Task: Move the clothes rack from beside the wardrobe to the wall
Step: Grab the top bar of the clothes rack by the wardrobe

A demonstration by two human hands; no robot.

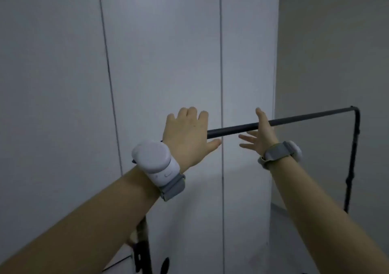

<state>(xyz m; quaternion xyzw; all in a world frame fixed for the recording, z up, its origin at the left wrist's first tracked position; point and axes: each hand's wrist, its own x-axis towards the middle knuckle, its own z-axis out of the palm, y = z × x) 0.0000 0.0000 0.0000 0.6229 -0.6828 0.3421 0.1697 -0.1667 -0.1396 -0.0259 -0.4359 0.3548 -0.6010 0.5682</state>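
Dark metal clothes rack top bar: long axis near horizontal, rising toward right, before wardrobe. Left hand laid over bar, fingers extended. Right hand open against bar, not clenched.

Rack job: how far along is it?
Just starting. The rack stands in front of the wardrobe, with no sign it has been moved. In hand: the left hand lies over the top bar, and the right hand is open at it, with no firm grip yet. Left: carrying it to the wall.
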